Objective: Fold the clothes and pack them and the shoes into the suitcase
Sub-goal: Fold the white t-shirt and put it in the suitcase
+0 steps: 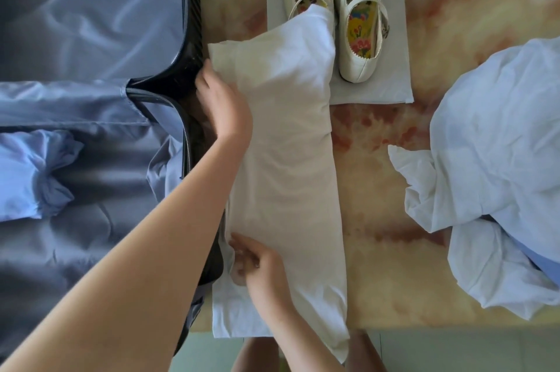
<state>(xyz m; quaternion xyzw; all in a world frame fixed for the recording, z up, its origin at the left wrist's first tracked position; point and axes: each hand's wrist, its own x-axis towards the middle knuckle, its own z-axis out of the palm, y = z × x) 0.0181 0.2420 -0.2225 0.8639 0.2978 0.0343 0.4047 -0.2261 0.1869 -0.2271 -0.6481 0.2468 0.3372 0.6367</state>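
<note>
A white garment (288, 141) lies folded into a long strip down the middle of the table, its far end draped over the left shoe. My left hand (222, 99) grips its upper left edge beside the suitcase rim. My right hand (260, 265) pinches the lower left edge of the same garment. A pair of cream strap shoes (360, 17) with flowered insoles stands on a pale sheet (394, 90) at the far side. The open suitcase (91, 38) with blue-grey lining fills the left, and a light blue garment (27, 171) lies inside it.
A crumpled heap of white and light blue clothes (497, 165) sits at the right of the table. The marbled tabletop (378, 250) shows between the strip and the heap. The table's near edge runs along the bottom, with floor below it.
</note>
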